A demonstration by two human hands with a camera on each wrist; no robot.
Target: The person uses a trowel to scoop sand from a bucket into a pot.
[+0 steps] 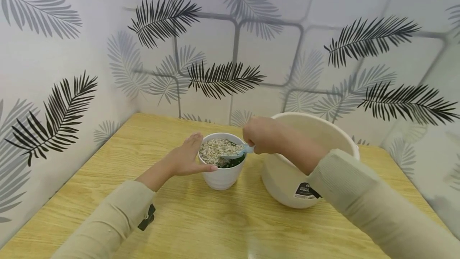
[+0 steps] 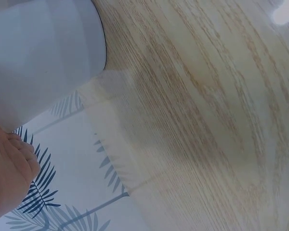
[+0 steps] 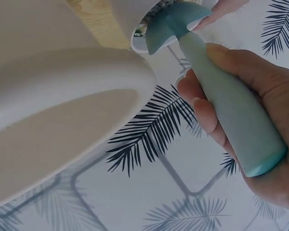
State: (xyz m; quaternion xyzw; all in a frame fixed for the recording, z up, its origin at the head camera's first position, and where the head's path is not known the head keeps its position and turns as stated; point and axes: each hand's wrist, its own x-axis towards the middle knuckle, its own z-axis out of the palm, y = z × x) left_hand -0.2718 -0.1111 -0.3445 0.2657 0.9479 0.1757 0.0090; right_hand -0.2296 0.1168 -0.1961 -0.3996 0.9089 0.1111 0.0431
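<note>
A small white flower pot (image 1: pixel 222 179) stands on the table, holding pale gravel-like grains (image 1: pixel 215 150) with darker matter (image 1: pixel 235 162) showing along the right and front. My left hand (image 1: pixel 185 158) rests against the pot's left side, thumb spread along the front rim and fingers fairly straight. In my right hand (image 1: pixel 264 134) I grip the handle of a light blue-green hand trowel (image 3: pixel 231 108), fingers wrapped round it. The trowel's blade (image 1: pixel 233 156) lies over the grains inside the pot. In the left wrist view the pot's wall (image 2: pixel 43 57) is close by.
A large cream bucket (image 1: pixel 282 187) with a dark label stands to the right of the pot, under my right forearm. The wooden table (image 1: pixel 187 219) meets leaf-patterned walls (image 1: pixel 215 43) at the back and sides. A black device (image 1: pixel 146 218) sits below my left sleeve.
</note>
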